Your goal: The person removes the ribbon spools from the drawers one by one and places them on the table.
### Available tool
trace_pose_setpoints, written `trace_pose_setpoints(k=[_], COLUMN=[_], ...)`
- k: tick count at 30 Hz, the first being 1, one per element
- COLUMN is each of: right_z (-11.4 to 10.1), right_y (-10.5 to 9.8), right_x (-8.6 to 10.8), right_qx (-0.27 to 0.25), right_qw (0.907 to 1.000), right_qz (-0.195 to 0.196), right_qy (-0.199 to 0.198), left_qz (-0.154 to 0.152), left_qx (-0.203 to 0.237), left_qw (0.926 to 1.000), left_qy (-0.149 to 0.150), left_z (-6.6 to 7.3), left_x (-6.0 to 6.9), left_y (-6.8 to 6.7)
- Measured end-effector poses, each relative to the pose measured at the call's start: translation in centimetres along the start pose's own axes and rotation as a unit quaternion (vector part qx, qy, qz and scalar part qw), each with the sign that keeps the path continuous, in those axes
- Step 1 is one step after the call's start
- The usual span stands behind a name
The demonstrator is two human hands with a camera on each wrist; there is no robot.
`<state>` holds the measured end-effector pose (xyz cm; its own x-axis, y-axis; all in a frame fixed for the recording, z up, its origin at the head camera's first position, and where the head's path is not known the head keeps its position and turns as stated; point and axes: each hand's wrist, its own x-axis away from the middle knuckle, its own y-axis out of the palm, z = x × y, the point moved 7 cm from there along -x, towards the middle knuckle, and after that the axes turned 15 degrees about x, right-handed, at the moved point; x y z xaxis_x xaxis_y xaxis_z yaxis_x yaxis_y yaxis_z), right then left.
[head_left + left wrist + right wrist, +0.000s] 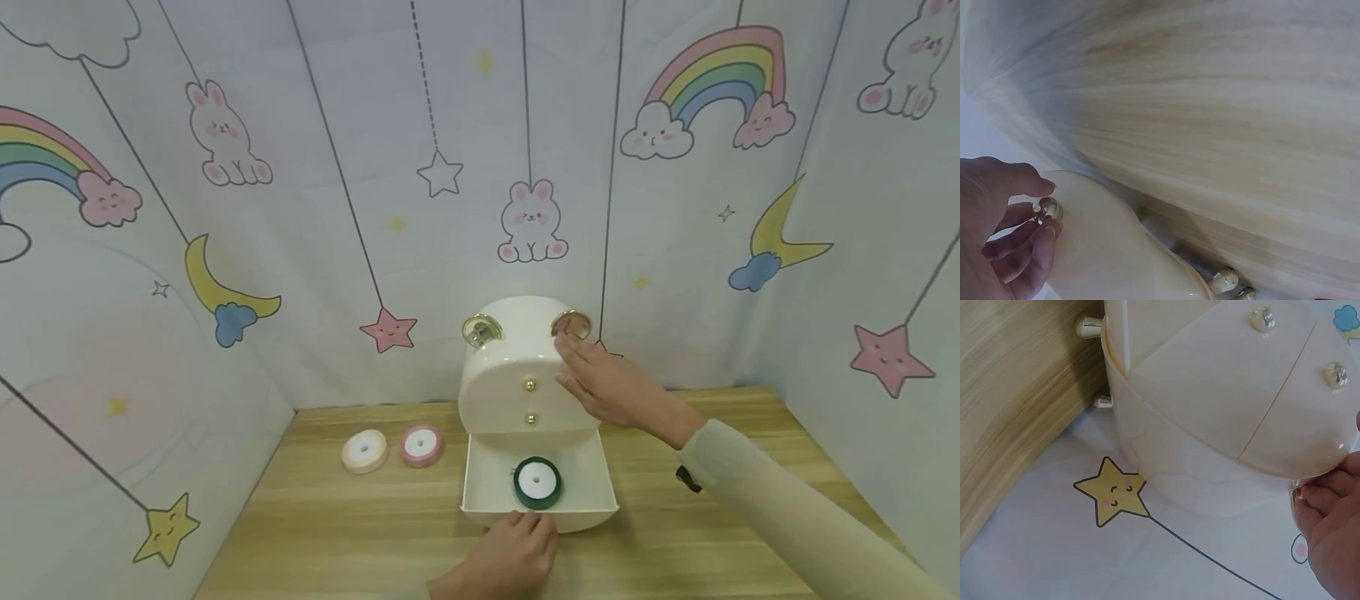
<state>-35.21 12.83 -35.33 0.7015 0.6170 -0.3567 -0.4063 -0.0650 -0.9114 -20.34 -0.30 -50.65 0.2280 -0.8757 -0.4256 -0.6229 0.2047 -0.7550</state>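
Observation:
A cream storage box [498,387] with two gold ears stands against the back wall. Its lowest drawer [480,475] is pulled out, and a dark green ribbon spool [537,482] with a white centre lies inside. My left hand [517,550] is at the drawer front; the left wrist view shows its thumb and fingers pinching a gold knob [1049,211]. My right hand [618,387] rests on the box's upper right side, fairly straight fingers touching it beside the right ear [572,322]. Part of that ear is hidden by the fingers.
On the wood-grain table [337,517] to the left lie a cream ribbon spool [365,451] and a pink ribbon spool [421,445]. Two gold knobs [531,385] mark the upper drawer fronts. White printed cloth walls [337,250] enclose the table's back and sides.

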Motion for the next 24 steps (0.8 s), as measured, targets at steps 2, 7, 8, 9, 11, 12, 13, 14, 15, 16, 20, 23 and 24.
trace_pose_setpoints(k=[2,7,8,9,11,12,13,14,15,16,20,23,24], right_z=[0.0,-0.1,-0.1,-0.1,-0.1,-0.1,-0.1,-0.1,-0.1,-0.1,-0.2,-0.1,-0.1], right_y=[0.0,0.0,0.0,0.0,0.0,0.0,0.0,0.0,0.0,0.0,0.0,0.1,0.1], right_x=[0.0,0.0,0.0,-0.1,-0.1,-0.1,-0.1,-0.1,-0.1,-0.1,0.1,0.2,0.2], right_qx=[-0.001,0.001,0.002,0.002,0.002,0.002,0.002,0.002,0.002,0.002,0.005,0.004,0.003], right_qw=[1.0000,1.0000,1.0000,1.0000,1.0000,1.0000,1.0000,1.0000,1.0000,1.0000,1.0000,0.9999,0.9999], right_qz=[0.001,0.000,-0.001,-0.002,-0.004,-0.005,-0.006,-0.006,-0.006,-0.007,-0.008,-0.010,-0.010], right_qy=[0.000,-0.002,-0.003,-0.003,-0.002,-0.002,-0.001,-0.001,-0.001,-0.001,0.001,0.003,0.003], left_qz=[-0.008,-0.027,-0.024,-0.019,-0.003,0.006,0.015,0.021,0.025,0.026,0.008,-0.018,-0.025], left_qx=[0.005,0.043,0.052,0.061,0.076,0.083,0.087,0.090,0.094,0.097,0.108,0.126,0.133], left_qw=[0.9999,0.9985,0.9981,0.9975,0.9963,0.9955,0.9947,0.9940,0.9934,0.9930,0.9929,0.9911,0.9902], left_qy=[-0.008,-0.021,-0.024,-0.029,-0.040,-0.046,-0.052,-0.058,-0.061,-0.062,-0.049,-0.038,-0.036], left_z=[-0.2,-0.8,-1.0,-1.2,-1.8,-2.1,-2.5,-2.8,-3.2,-3.5,-4.7,-5.5,-5.7], left_x=[0.0,-0.3,-0.5,-0.6,-1.0,-1.2,-1.4,-1.5,-1.7,-1.8,-2.2,-2.6,-2.7], left_y=[-0.2,-1.0,-1.2,-1.5,-2.0,-2.3,-2.6,-2.7,-2.9,-3.0,-3.3,-3.3,-3.4])
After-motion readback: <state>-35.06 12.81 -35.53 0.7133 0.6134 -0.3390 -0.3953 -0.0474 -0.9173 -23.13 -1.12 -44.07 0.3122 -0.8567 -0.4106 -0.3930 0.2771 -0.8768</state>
